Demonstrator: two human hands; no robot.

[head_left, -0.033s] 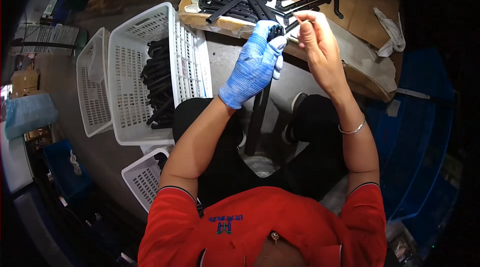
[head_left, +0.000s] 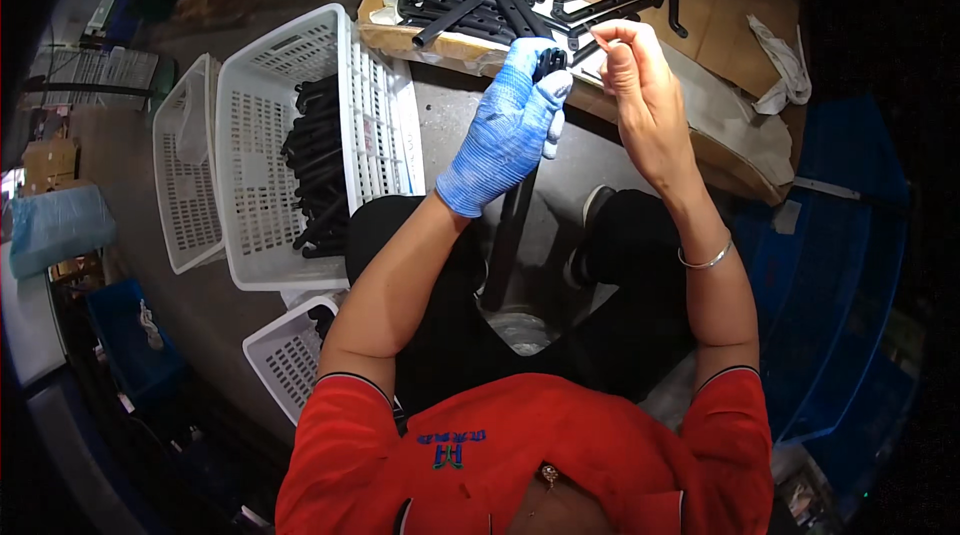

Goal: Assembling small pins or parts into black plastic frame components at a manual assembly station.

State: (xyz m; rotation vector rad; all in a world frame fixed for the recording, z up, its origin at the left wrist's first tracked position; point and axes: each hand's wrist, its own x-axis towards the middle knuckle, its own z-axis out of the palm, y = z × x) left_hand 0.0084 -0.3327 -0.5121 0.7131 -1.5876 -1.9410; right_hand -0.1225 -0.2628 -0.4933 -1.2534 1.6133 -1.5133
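Note:
My left hand (head_left: 498, 140), in a blue and white knitted glove, is closed around a long black tube (head_left: 511, 235). The tube's slotted top end shows above the thumb, and the rest hangs down between my knees. Bare and close to that end, my right hand (head_left: 650, 105) has its thumb and forefinger bent together. Whatever they pinch, if anything, is too small to name. Beyond both hands, a pile of black metal tubes and brackets (head_left: 470, 5) lies in an open cardboard box (head_left: 735, 15).
On the left stands a white perforated basket (head_left: 255, 135) with many black parts (head_left: 318, 170) inside. Another white basket (head_left: 185, 170) sits beside it, and a smaller one (head_left: 285, 360) nearer me. At right is a blue container (head_left: 840, 265). Crumpled white paper (head_left: 780, 65) hangs on the box.
My left hand has tipped the tube slightly, its lower end shifting a little to the left. My right hand has barely moved.

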